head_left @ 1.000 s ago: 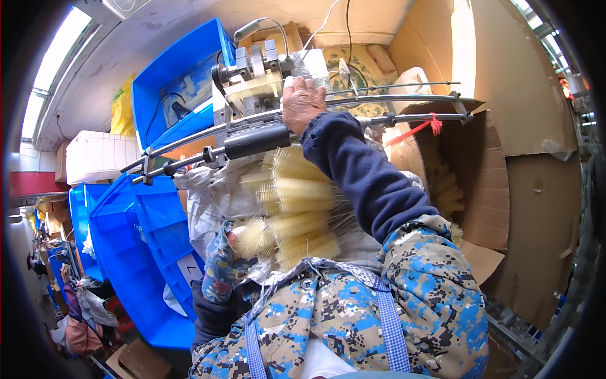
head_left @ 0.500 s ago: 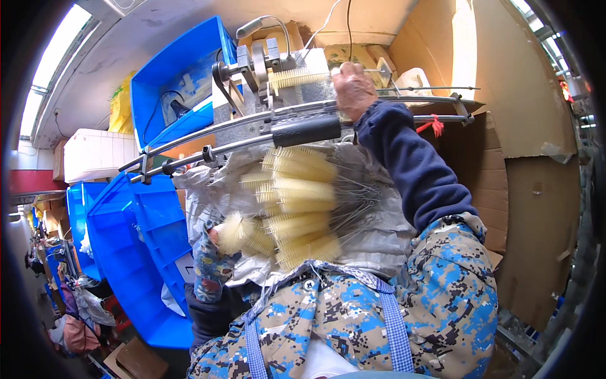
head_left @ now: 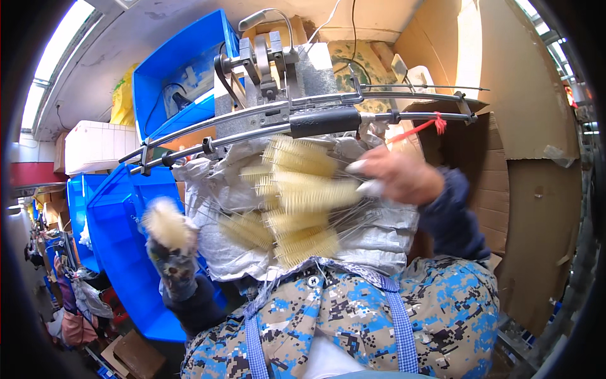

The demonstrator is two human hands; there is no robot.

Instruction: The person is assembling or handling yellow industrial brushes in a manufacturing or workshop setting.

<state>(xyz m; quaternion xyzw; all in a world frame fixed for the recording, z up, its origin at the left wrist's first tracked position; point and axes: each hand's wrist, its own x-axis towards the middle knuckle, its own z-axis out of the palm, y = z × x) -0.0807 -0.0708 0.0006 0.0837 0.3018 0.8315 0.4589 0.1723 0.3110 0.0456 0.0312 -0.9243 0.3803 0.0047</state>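
Observation:
Blurred by motion, my left hand (head_left: 189, 232) is closed round a pale bristle brush (head_left: 165, 221), whose round end faces up above the blue bin at the left. On my lap several cream bristle brushes (head_left: 303, 192) lie in a pile, their thin wire stems pointing right. My right hand (head_left: 404, 175), with white covers on its fingertips, hovers at the right side of this pile. Its thumb and finger are apart, close to the end of one brush, and nothing is plainly held between them. Some blur hides whether they touch it.
A small machine with a wheel (head_left: 262, 60) stands beyond my lap, metal rails (head_left: 233, 129) with a black sleeve (head_left: 325, 121) crossing before it. Blue bins (head_left: 126, 252) are at the left, cardboard (head_left: 536, 221) at the right. A white sack (head_left: 391, 234) covers my lap.
My right hand has come down from the machine to the brush pile, and the brush at the wheel is gone from there. My left hand has swung left, carrying its brush over the blue bin.

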